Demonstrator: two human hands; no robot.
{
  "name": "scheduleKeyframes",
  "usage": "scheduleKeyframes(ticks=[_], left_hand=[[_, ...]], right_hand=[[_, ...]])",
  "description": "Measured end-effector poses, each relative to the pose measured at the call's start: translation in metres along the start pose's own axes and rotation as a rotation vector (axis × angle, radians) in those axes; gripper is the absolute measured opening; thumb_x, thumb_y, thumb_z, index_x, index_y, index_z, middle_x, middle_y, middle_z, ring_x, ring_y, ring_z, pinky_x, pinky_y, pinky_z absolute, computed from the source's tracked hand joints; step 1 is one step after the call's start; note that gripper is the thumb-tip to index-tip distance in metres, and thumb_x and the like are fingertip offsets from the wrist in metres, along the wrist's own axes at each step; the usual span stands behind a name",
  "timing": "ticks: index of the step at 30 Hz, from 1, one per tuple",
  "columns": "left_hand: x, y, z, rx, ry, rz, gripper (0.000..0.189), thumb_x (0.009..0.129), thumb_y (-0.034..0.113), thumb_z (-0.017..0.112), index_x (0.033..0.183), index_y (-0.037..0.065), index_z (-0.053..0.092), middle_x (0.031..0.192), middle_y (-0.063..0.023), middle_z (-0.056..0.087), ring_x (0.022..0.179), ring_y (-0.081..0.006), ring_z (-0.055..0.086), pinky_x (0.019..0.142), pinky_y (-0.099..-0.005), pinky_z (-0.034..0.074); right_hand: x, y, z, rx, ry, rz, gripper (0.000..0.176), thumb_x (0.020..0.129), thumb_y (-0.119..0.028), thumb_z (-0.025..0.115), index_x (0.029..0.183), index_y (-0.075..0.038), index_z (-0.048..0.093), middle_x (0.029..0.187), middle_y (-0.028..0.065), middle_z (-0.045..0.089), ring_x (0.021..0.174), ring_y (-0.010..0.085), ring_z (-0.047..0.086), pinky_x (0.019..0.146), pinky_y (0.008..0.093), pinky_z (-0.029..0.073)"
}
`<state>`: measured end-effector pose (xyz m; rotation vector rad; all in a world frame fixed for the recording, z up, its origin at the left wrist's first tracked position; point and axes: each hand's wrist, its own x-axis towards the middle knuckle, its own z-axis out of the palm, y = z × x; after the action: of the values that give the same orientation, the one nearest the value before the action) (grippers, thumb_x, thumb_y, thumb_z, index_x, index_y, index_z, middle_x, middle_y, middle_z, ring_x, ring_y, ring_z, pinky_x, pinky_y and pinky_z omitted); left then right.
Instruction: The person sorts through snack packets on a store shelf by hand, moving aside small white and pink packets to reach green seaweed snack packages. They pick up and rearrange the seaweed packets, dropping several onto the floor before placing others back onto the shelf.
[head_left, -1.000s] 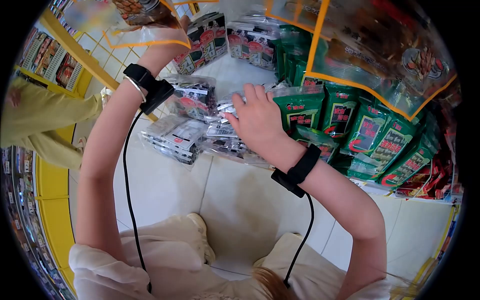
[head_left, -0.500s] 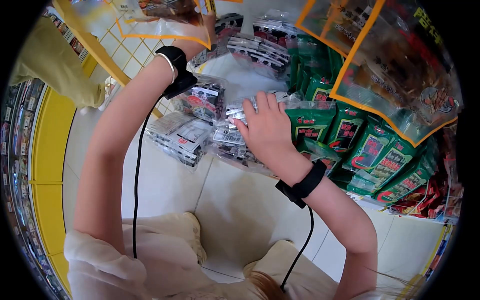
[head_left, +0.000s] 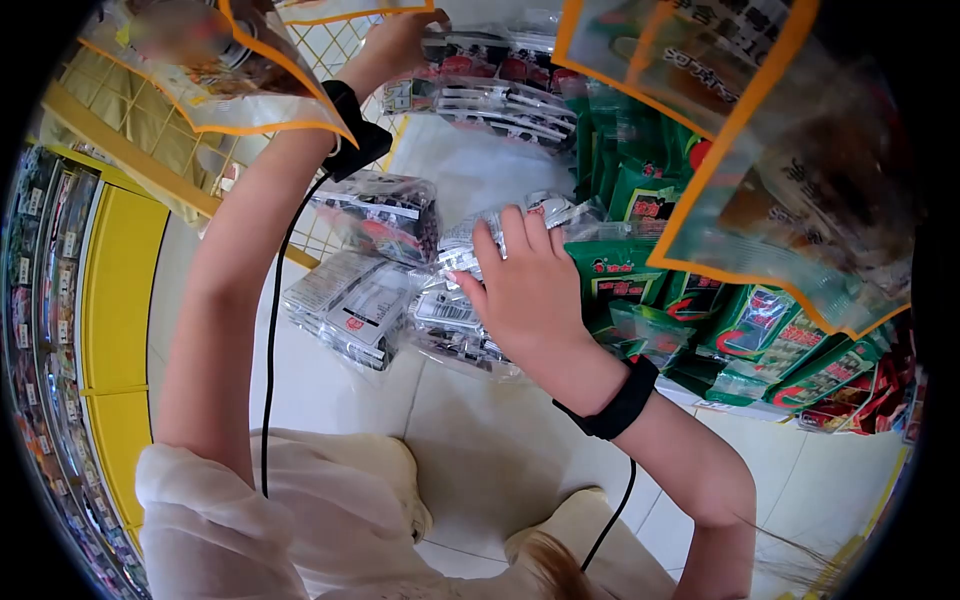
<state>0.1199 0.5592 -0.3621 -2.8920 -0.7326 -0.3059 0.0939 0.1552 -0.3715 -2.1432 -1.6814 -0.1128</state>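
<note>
My right hand lies over clear-wrapped silver and black packets in the bin, its fingers spread and the thumb to the left. Green snack packets stand in rows just right of that hand. My left hand reaches to the far left corner, right at a row of dark clear-wrapped packets; its fingertips are mostly hidden there. Another dark wrapped bundle and a silver-white one lie left of my right hand, at the bin's near left corner.
Orange-edged clear bags hang close in front at upper right, and another such bag overlaps my left forearm. A yellow wire grid borders the bin on the left. Yellow-edged shelving stands farther left; red packets lie at right.
The view has shifted a little, and the hanging bags sit lower in it. My left hand is now more visible beside the far dark packets. My right hand stays on the silver packets.
</note>
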Motion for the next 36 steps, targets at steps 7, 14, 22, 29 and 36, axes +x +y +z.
scheduleKeyframes(ticks=[7,14,22,29,36], left_hand=[[0.025,-0.024,0.028,-0.409,0.038,0.208,0.067,0.06,0.005,0.085,0.12,0.012,0.056,0.103,-0.0152,0.07,0.1,-0.0375,0.066,0.082,-0.0419,0.053],[-0.003,0.006,0.04,-0.364,0.065,0.143,0.069,0.066,0.005,0.082,0.121,0.015,0.044,0.103,-0.0153,0.067,0.1,-0.0344,0.067,0.08,-0.0441,0.051],[-0.02,0.027,0.026,-0.408,0.07,0.006,0.064,0.08,0.017,0.076,0.135,0.012,0.043,0.094,-0.0261,0.065,0.092,-0.0427,0.064,0.075,-0.0493,0.051],[-0.028,0.051,-0.004,-0.179,0.315,0.123,0.065,0.075,0.018,0.078,0.131,0.013,0.045,0.109,-0.0229,0.062,0.103,-0.0434,0.058,0.086,-0.0486,0.047],[-0.042,0.121,-0.076,-0.578,-0.023,0.472,0.083,0.066,0.024,0.084,0.137,0.01,0.043,0.118,-0.0178,0.064,0.112,-0.0337,0.061,0.094,-0.0421,0.049]], right_hand=[[0.001,0.0,0.0,-0.068,0.009,-0.031,0.046,0.086,-0.042,0.065,0.114,-0.006,0.058,0.12,0.0116,0.05,0.111,0.0271,0.048,0.094,0.0405,0.04],[0.001,0.001,-0.001,-0.109,0.001,-0.078,0.05,0.086,-0.039,0.067,0.121,-0.005,0.059,0.122,0.0165,0.051,0.112,0.0326,0.049,0.092,0.0432,0.041],[-0.002,-0.001,-0.001,-0.146,0.009,-0.079,0.05,0.085,-0.04,0.067,0.12,-0.005,0.057,0.122,0.0147,0.051,0.111,0.029,0.048,0.092,0.0413,0.04],[-0.002,-0.003,-0.002,-0.138,0.018,-0.065,0.048,0.085,-0.038,0.067,0.118,-0.005,0.058,0.118,0.0135,0.051,0.109,0.0281,0.048,0.092,0.0406,0.04],[0.0,0.0,0.0,-0.094,0.047,-0.059,0.045,0.083,-0.038,0.069,0.113,-0.005,0.06,0.113,0.0123,0.052,0.109,0.0284,0.049,0.093,0.04,0.04]])
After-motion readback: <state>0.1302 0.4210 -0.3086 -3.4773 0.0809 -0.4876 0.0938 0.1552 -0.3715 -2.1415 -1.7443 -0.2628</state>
